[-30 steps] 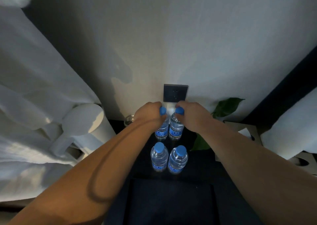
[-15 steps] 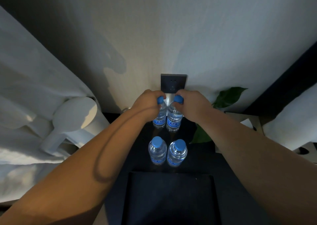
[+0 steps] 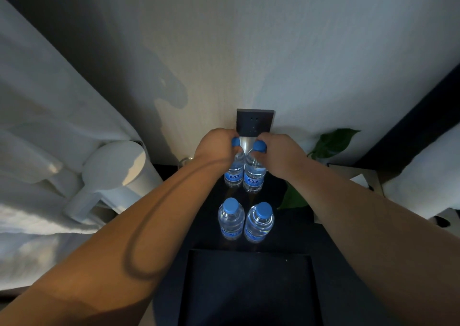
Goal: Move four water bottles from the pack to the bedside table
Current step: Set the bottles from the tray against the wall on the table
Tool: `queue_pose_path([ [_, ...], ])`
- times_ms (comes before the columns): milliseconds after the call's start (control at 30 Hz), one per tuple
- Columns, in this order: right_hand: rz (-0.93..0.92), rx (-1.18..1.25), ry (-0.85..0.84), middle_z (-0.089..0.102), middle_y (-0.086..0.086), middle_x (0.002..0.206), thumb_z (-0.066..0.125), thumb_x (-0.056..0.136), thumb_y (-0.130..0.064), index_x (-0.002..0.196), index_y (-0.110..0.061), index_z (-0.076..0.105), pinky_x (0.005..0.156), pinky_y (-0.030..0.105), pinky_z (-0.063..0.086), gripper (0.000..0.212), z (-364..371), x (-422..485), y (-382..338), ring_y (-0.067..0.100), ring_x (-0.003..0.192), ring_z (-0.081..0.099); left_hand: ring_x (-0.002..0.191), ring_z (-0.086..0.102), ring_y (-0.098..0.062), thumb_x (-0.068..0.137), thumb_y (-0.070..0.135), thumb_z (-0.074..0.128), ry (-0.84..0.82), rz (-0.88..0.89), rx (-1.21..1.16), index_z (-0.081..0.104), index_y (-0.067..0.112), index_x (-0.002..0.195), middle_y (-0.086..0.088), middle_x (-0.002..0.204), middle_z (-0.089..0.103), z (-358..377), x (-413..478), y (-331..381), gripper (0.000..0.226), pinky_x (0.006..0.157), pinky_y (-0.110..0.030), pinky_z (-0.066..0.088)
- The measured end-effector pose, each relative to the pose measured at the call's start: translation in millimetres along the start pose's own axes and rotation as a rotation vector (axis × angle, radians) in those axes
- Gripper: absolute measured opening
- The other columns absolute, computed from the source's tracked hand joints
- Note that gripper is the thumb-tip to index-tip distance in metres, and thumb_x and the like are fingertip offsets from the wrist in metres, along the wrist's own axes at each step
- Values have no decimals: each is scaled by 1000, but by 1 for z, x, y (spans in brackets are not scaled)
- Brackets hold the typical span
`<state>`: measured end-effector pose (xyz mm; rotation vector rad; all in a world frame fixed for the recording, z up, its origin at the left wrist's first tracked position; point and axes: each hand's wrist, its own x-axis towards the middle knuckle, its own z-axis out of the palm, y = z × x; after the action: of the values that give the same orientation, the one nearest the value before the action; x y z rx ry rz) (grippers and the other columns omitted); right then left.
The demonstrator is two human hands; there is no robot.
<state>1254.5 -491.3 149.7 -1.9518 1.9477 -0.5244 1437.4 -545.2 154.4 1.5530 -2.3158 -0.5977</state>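
Both arms reach out over the dark table [image 3: 293,236], and each hand has a bottle by the neck. The left hand [image 3: 214,149] is clamped around the top of the far-left bottle [image 3: 234,174], blue cap poking out past the fingers. The right hand [image 3: 281,154] is clamped the same way on the far-right bottle [image 3: 254,179] — cap showing at the thumb side. The two held bottles stand upright, side by side and just about touching, at the far end of the table below the black wall plate [image 3: 255,121]. Whether their bases sit fully on the surface I cannot tell; the tabletop is glossy and dark there.

Nearer in, two more — the near-left bottle [image 3: 231,220] and the near-right bottle [image 3: 259,222] — stand upright on the table, untouched, just beside each other and lined up behind the held pair.

To the left, a white kettle [image 3: 119,176] sits by a white curtain [image 3: 49,116]. To the right, green leaves [image 3: 333,141] lean in near the right wrist. A dark tray [image 3: 249,288] lies at the near edge.
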Motion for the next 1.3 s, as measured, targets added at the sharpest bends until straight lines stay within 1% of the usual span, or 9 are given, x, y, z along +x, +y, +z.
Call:
queue_pose_path([
  [133,17,16,18,71,9,102,68,99,-35,117,-15,65,79,41,58,27,3,-1,-3,25,90,67,101,63,-29,95,18,67,-8,19,19,70,9,123,-14,113,70,-2,1,-1,30,88,-38,50],
  [267,32,-8,28,71,10,103,66,99,-35,116,-15,65,80,42,57,26,2,2,-3,27,92,67,101,63,-28,94,21,68,-9,25,6,70,9,122,-12,112,70,-4,1,-4,30,88,-39,51],
  [400,34,14,27,71,8,103,67,99,-34,116,-17,66,81,45,59,24,2,4,-4,25,91,66,100,64,-26,92,29,74,39,-48,-34,68,12,124,-10,114,70,1,-2,-9,37,86,-34,51],
  [467,32,71,31,72,7,103,69,98,-30,116,-18,66,81,44,59,22,3,4,-4,24,90,66,98,65,-22,91,33,75,77,-108,-94,68,17,122,-5,112,72,5,-7,-13,36,85,-35,53],
  [600,32,131,60,72,5,101,70,97,-27,116,-19,66,79,42,59,22,4,6,-1,22,88,66,94,66,-16,90,37,74,135,-129,-183,67,29,117,6,111,72,12,-14,-14,29,83,-37,57],
  [767,21,147,95,72,4,99,71,96,-28,115,-18,66,76,36,57,21,9,5,4,19,85,65,93,67,-13,89,40,73,159,-140,-186,68,32,115,12,111,71,13,-14,-12,27,83,-37,58],
  [900,-1,174,150,70,1,95,72,96,-26,114,-18,66,73,33,54,20,10,5,4,17,83,64,90,67,-12,89,39,72,151,-143,-190,67,34,112,13,108,71,15,-11,-10,24,81,-38,58],
  [1000,10,162,133,70,2,97,72,96,-24,115,-18,66,73,32,52,21,9,6,4,19,84,64,90,67,-13,89,40,72,143,-141,-187,67,34,112,12,108,71,15,-9,-11,25,80,-39,59],
  [1300,19,94,123,71,6,102,70,98,-27,120,-16,64,80,40,56,25,8,2,3,21,89,64,95,67,-17,91,36,74,122,-120,-208,67,27,116,6,112,71,16,-1,-12,27,85,-41,58],
])
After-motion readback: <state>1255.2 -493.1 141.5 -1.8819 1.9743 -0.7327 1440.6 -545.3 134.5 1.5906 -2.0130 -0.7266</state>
